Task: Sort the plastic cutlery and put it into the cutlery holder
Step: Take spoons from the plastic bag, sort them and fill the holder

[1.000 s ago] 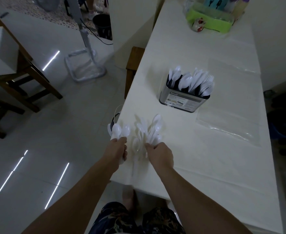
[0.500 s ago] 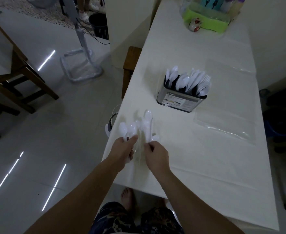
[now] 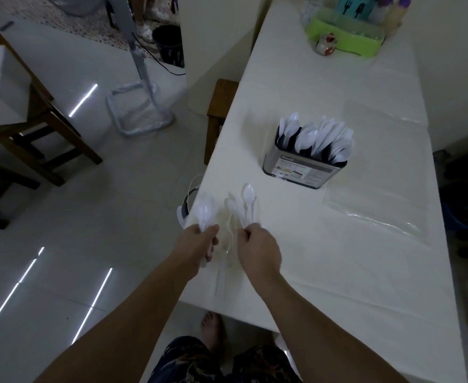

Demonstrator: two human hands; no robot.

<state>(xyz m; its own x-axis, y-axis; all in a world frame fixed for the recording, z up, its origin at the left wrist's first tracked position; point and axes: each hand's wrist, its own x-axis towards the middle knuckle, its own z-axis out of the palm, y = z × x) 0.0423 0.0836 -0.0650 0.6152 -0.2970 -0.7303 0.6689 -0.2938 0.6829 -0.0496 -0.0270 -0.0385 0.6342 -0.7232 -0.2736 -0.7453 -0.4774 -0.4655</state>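
Observation:
My left hand (image 3: 199, 243) grips a small bundle of white plastic spoons (image 3: 205, 214) by their handles, bowls pointing away from me, at the table's left edge. My right hand (image 3: 257, 246) pinches the handles of a few more white spoons (image 3: 248, 193) that lie on the white table (image 3: 337, 258). Loose clear and white cutlery (image 3: 228, 244) lies between the two hands. The metal cutlery holder (image 3: 300, 170) stands farther back, packed with white spoons and forks (image 3: 318, 138).
A clear plastic sheet (image 3: 373, 217) lies right of the holder. A green tray (image 3: 346, 34) with bottles and a small mug (image 3: 325, 44) sits at the far end. A wooden stool (image 3: 219, 106) and a white bucket (image 3: 185, 211) stand left of the table.
My right hand has dropped most of its fanned spoons and now pinches only a few. My left hand's bundle has shifted right, closer over the table edge.

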